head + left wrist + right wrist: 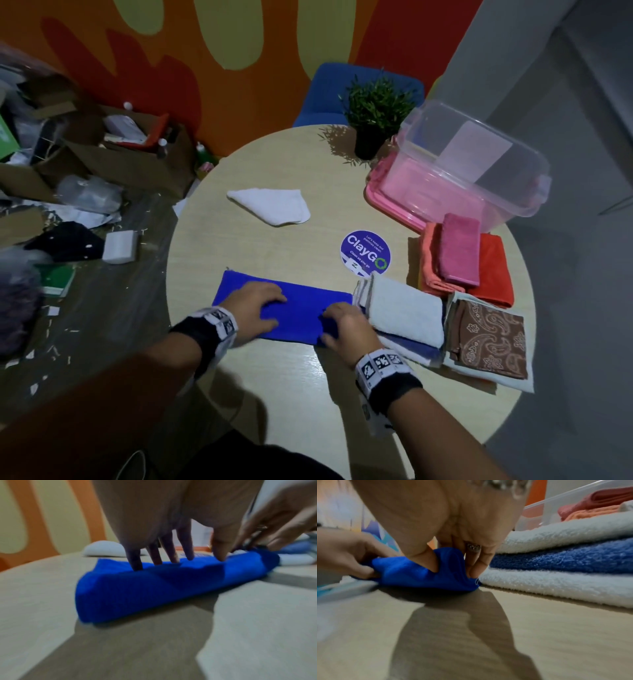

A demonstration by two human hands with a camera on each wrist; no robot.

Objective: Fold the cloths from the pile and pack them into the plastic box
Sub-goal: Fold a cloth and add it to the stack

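Observation:
A bright blue cloth [301, 308] lies folded into a long strip near the front of the round table [308, 394]. My left hand [255, 310] lies on its left half, straight fingers [186, 550] pressing down. At the strip's right end my right hand [346, 325] pinches a bunched fold [423, 573] between thumb and fingers. The clear plastic box [479, 164] stands at the back right on a pink lid [376, 192]. Folded cloths lie to the right: a white and blue towel stack [404, 311], a brown paisley cloth [489, 335], and orange-red cloths [493, 270] with a pink one [459, 253] on top.
A loosely folded white cloth [270, 205] lies mid-table at the back. A potted plant [376, 116] stands at the far edge before a blue chair [329, 96]. A round sticker [364, 251] marks the tabletop. Cardboard boxes [102, 154] and litter cover the floor at left.

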